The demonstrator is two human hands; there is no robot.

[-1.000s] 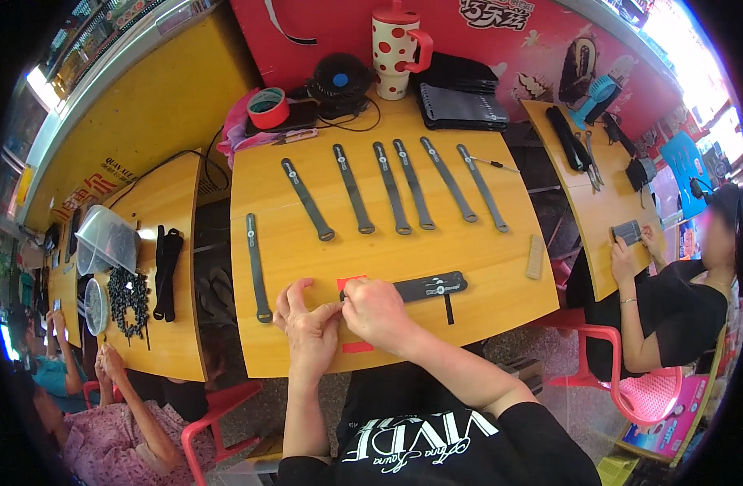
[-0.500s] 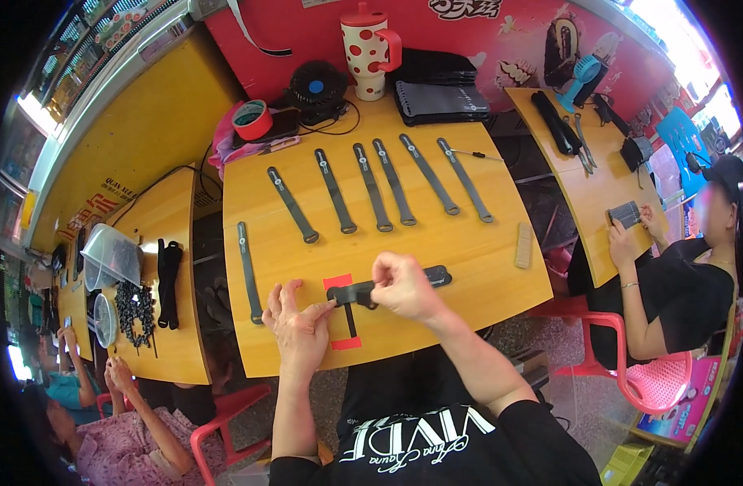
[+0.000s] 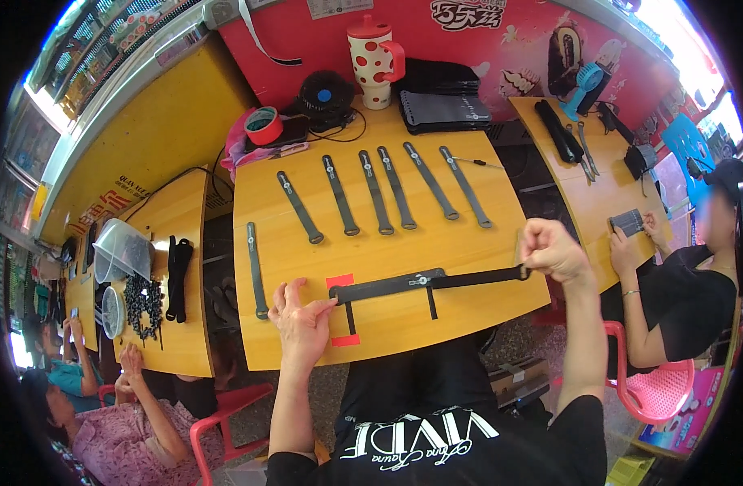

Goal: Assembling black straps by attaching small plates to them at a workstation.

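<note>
Head view: the right grip (image 3: 556,253) had moved from over the middle of the work strap (image 3: 379,288) to a position near the right edge of the surface (image 3: 420,247). A narrow black length now ran between the wide section and the right grip. By judgement, this meant the work strap was drawn out and no longer bunched; whether it was one piece or two joined could not be told.

The work strap lay across the near part of the surface, its left end on the upper red tape (image 3: 340,281).

Grip state: the right grip was closed in a pinch on the far end of the work strap. The left grip (image 3: 301,324) was spread wide, thumb pressing the near end.

Count on the surface:
- Work strap: one.
- Laid straps (image 3: 299,207): seven, one at left and six in a row beyond.
- Red tape pieces: two, upper and lower.
- Thin black strips (image 3: 352,317): two, projecting below the work strap.
- Mug (image 3: 370,65): one.
- Fan (image 3: 325,95): one.
- Tape roll (image 3: 263,126): one.
- Dark stack (image 3: 444,111): one; sheets not countable.
</note>
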